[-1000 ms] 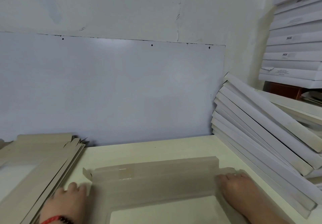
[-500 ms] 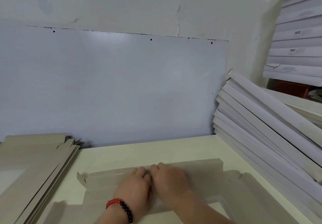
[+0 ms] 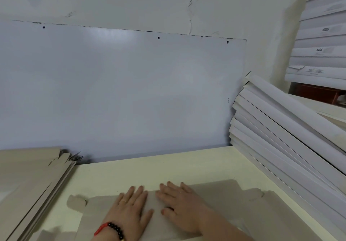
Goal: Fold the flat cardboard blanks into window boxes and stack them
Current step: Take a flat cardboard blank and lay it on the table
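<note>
1. At far left, my supply of flat grey-brown cardboard blanks sits in a loose, fanned stack on the cream-white smooth tabletop; its edges are uneven, and I judge a careless pull could drag several sheets off at once
2. My left hand, with a red-and-black bead bracelet at the wrist, lies palm down with fingers straight and spread, pressing the grey-brown matte cardboard blank with rounded tabs that I am folding, flat on the table in front of me
3. My right hand lies just beside it, fingers also straight and flat, gripping nothing, a dark ring on the thumb
4. The risk I see: both palms bear on the middle only, so the crease may set crooked or spring back at the unpressed ends, and the small tabs could bend or tear
5. At right, finished slim white cardboard boxes lean in a slanted pile against the pale glossy wall panel; I judge that adding another could make it slide
</note>
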`<state>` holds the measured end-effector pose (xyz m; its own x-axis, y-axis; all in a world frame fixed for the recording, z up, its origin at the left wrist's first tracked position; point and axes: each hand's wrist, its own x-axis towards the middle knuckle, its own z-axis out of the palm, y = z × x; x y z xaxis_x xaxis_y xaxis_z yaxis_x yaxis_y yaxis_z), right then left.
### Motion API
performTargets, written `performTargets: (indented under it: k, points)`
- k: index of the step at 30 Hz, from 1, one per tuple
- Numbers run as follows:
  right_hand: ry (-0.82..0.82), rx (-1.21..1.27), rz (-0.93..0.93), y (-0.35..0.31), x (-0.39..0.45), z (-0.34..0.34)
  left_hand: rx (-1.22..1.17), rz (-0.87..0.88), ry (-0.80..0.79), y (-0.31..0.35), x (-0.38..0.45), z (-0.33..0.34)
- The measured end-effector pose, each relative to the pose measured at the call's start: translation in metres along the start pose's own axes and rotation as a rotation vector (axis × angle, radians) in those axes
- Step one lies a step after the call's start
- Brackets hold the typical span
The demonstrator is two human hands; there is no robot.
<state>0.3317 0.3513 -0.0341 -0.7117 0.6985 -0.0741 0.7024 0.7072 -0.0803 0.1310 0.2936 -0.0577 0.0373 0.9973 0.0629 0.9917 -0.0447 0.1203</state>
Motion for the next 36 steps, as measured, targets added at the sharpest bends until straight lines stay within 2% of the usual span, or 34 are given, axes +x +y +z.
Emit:
performTargets:
  k: [3,7,16,20,24,28,36]
  points:
    - [-0.063,-0.002,0.149,0.041,-0.011,0.000,0.063,-0.113,-0.050,-0.027,0.001,0.000]
    - [-0.050,0.003,0.333,0.092,-0.028,0.003,0.079,-0.304,-0.027,-0.067,-0.004,-0.007]
    - [-0.035,-0.021,0.627,0.155,-0.066,0.002,-0.017,-0.507,-0.027,-0.110,-0.013,-0.015]
    - [-0.033,-0.018,0.683,0.166,-0.078,0.001,-0.054,-0.610,-0.091,-0.122,-0.010,-0.015]
    - [0.027,-0.110,0.779,0.164,-0.083,0.000,-0.028,-0.620,-0.167,-0.133,-0.005,-0.012]
    - [0.186,-0.368,0.824,0.153,-0.088,0.000,-0.013,-0.718,-0.136,-0.120,-0.007,-0.021]
    - [0.219,-0.460,0.792,0.161,-0.088,-0.003,0.036,-0.762,-0.090,-0.099,-0.013,-0.030]
